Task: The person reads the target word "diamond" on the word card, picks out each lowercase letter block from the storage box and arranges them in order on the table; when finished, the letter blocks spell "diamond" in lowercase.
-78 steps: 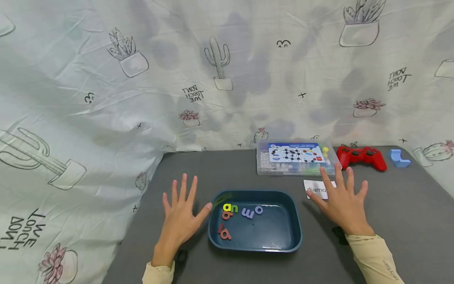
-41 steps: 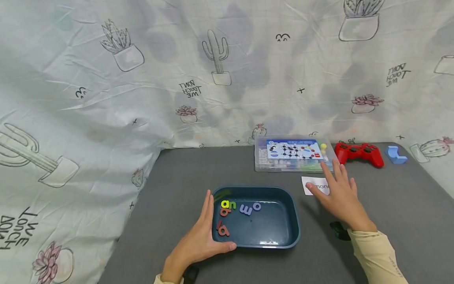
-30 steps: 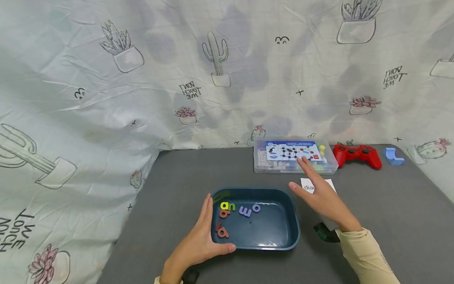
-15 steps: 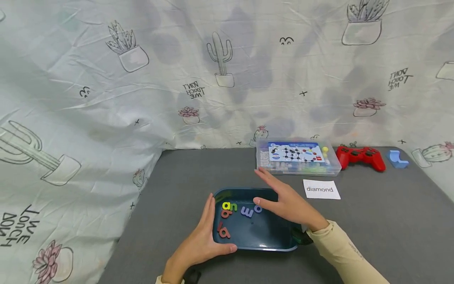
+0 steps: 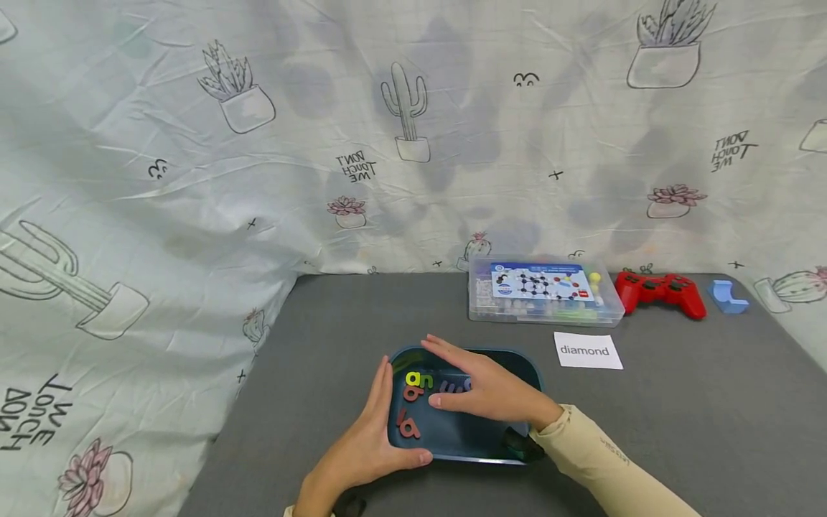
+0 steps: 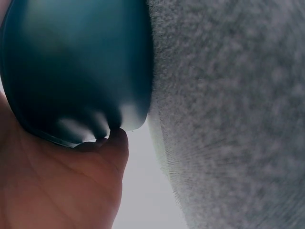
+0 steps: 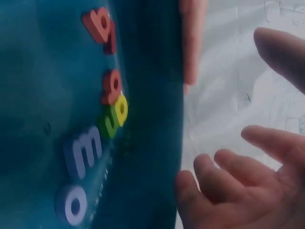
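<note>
Letters (image 7: 107, 97) now closer to right hand (image 5: 487, 391)

Tray (image 5: 461, 438) on the bench (image 5: 349, 309), letters (image 5: 409, 429) lying in it toward the left, left hand (image 5: 365, 446) at its left end, right hand (image 5: 487, 388) over it! Behind the tray and off to the right, there's the card (image 5: 588, 350); behind the card, the box (image 5: 543, 287). Right of the box comes the controller (image 5: 660, 293), then the bracket (image 5: 729, 298) farthest right, curtain (image 5: 284, 172) behind them all.
</note>
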`<action>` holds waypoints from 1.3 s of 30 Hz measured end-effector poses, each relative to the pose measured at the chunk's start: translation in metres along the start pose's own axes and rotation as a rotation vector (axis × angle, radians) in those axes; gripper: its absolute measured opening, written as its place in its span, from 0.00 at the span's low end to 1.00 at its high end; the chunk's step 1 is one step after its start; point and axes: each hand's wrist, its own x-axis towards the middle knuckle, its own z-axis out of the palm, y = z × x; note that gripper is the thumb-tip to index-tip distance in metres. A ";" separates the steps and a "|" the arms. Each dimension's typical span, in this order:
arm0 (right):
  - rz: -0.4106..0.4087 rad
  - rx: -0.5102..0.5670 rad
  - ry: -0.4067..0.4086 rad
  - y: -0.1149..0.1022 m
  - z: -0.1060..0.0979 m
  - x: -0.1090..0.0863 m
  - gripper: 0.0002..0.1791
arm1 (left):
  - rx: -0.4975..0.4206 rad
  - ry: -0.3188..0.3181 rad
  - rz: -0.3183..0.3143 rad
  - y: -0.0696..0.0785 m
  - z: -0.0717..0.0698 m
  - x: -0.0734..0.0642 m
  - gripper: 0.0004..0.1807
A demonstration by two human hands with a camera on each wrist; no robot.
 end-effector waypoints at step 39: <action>-0.312 -0.199 -0.406 0.014 0.040 0.038 0.15 | -0.023 -0.021 0.016 -0.001 -0.003 -0.003 0.75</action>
